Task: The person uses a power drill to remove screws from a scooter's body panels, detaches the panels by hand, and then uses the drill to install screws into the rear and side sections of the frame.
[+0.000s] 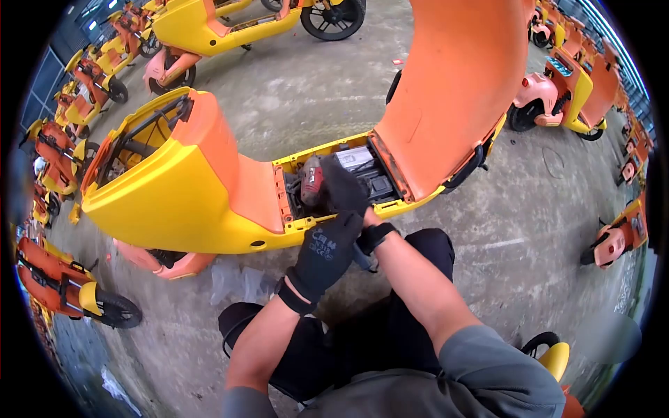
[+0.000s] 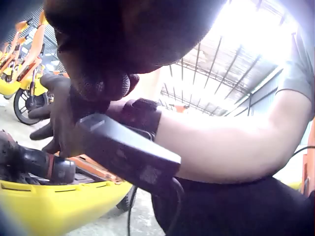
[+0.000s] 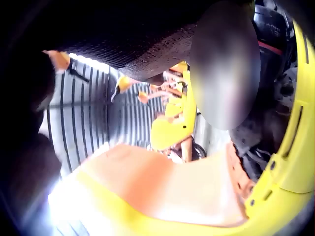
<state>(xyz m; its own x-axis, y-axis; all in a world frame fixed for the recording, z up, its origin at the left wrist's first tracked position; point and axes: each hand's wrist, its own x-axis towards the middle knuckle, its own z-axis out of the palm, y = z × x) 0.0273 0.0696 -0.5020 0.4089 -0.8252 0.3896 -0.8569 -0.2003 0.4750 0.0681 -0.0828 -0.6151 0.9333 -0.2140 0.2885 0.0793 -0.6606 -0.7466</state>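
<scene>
My gloved left hand is against my right wrist, just outside the scooter's near edge. In the left wrist view its curled fingers grip the upper end of a grey-black device with a cable; their exact contact is partly hidden. My gloved right hand is over the open compartment, its fingers spread in the left wrist view and holding nothing visible. Beside it a red and black power tool lies in the compartment. A silver box sits behind the hand.
The yellow and orange scooter body spans the front, with its tall orange panel rising at the right. Other scooters stand behind and on both sides. Clear plastic lies on the concrete floor near my knees.
</scene>
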